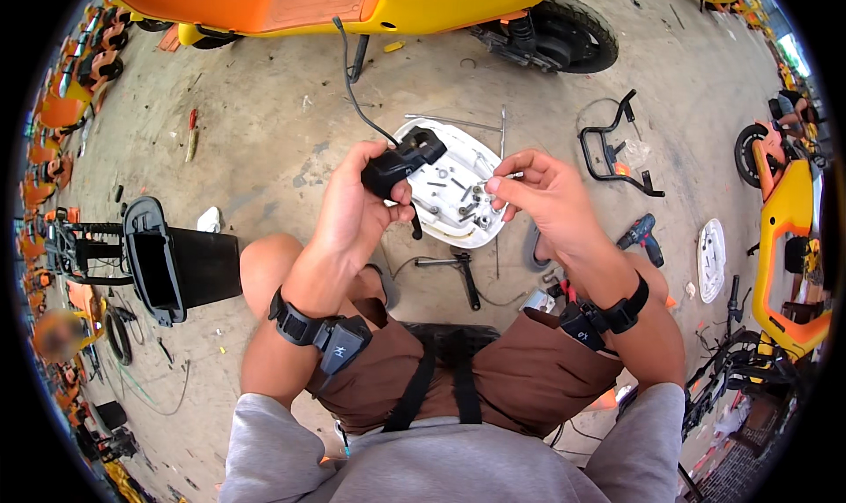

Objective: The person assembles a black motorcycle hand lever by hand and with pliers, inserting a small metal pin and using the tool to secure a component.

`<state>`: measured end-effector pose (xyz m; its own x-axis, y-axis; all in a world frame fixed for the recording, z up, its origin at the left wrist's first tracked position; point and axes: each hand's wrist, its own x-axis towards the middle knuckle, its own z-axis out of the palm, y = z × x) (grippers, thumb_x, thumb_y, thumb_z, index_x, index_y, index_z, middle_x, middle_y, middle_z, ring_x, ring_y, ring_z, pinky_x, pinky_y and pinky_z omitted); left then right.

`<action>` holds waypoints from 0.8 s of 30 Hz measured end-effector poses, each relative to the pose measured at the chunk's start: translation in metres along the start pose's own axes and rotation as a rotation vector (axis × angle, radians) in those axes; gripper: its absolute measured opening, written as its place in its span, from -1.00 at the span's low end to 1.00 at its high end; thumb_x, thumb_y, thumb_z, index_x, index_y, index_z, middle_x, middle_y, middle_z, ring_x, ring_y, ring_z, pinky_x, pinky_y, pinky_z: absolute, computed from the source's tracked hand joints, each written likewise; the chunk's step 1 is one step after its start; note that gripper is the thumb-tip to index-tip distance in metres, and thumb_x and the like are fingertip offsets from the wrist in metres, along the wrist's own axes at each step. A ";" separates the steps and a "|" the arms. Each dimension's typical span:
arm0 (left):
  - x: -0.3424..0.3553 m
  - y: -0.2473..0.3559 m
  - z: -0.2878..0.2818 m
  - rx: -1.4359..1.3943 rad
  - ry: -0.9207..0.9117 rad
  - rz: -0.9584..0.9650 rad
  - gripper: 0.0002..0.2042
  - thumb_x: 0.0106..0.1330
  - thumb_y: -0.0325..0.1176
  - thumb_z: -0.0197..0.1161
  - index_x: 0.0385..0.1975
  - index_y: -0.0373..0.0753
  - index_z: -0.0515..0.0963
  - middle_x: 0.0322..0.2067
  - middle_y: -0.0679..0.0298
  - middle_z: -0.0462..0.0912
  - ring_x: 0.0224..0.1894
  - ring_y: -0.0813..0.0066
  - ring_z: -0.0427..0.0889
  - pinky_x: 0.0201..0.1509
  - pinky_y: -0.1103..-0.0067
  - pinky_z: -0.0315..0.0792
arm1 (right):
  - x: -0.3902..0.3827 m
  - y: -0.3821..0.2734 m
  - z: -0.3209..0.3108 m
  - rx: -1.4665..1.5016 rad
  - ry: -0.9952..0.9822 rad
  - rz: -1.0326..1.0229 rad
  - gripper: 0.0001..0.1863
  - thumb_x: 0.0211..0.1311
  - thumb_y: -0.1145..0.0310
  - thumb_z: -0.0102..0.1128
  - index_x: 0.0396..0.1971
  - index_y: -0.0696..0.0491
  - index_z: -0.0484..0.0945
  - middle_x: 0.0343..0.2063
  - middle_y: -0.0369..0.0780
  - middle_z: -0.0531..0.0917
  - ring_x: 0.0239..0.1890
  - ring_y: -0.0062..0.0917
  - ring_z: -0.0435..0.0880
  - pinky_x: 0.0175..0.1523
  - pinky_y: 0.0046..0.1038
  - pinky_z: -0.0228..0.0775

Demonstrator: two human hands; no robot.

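My left hand [345,208] is closed around a black brake lever assembly [392,170], which has a clamp at its upper right. A thin dark cable [357,106] rises from it and ends in a small plug. To its right, my right hand [553,199] is raised with thumb and fingers pinched together. Whatever sits in that pinch is too small to make out. Below both hands lies a white plastic tray [473,239], partly covered by them, holding several loose bolts and small metal parts [463,205].
A yellow and orange scooter [397,5] stands ahead. On the floor are a black tubular bracket [595,155], a cordless drill [643,237], a red-handled tool [192,133] and a second white tray [711,260]. A black box [203,274] is left; a yellow scooter body [775,238] is right.
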<state>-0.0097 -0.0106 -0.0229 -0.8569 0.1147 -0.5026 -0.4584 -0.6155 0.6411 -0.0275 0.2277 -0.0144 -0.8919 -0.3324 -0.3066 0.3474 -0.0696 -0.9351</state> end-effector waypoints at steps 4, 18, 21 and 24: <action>-0.001 0.002 0.001 0.040 0.041 0.088 -0.69 0.45 -0.12 -0.01 -0.22 -0.28 0.45 -0.46 0.13 0.58 -0.34 0.32 0.54 -0.29 0.44 0.40 | -0.001 0.007 -0.001 -0.054 0.012 0.053 -0.78 0.17 0.45 0.36 -0.23 0.16 0.56 -0.38 -0.25 0.67 -0.37 -0.64 0.63 -0.33 -0.61 0.42; -0.016 0.013 0.001 -0.121 -0.046 0.140 -0.69 0.46 -0.25 0.08 -0.12 -0.46 0.50 -0.20 -0.04 0.66 -0.03 0.22 0.65 0.15 0.25 0.54 | 0.009 0.136 0.037 0.101 0.258 0.541 -0.88 0.16 0.49 0.21 -0.36 0.23 0.59 -0.52 -0.19 0.65 -0.53 -0.52 0.62 -0.45 -0.47 0.53; -0.017 0.019 0.007 -0.178 -0.041 0.131 -0.74 0.46 -0.29 0.07 -0.16 -0.43 0.48 -0.17 -0.04 0.65 -0.03 0.20 0.64 0.21 0.21 0.51 | 0.033 0.231 0.030 0.064 0.381 0.586 -0.87 0.18 0.46 0.21 -0.31 0.21 0.56 -0.45 -0.17 0.66 -0.50 -0.51 0.63 -0.41 -0.45 0.54; -0.020 0.019 -0.002 -0.198 0.002 0.145 -0.73 0.46 -0.27 0.06 -0.13 -0.39 0.47 -0.14 -0.02 0.64 0.01 0.20 0.61 0.25 0.21 0.46 | 0.058 0.300 0.024 0.079 0.612 0.571 -0.87 0.20 0.47 0.16 -0.33 0.22 0.56 -0.45 -0.13 0.69 -0.55 -0.47 0.65 -0.48 -0.46 0.54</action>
<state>-0.0004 -0.0265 -0.0018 -0.9097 0.0131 -0.4151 -0.2756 -0.7666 0.5799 0.0316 0.1652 -0.3084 -0.5646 0.2309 -0.7924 0.7920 -0.1187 -0.5989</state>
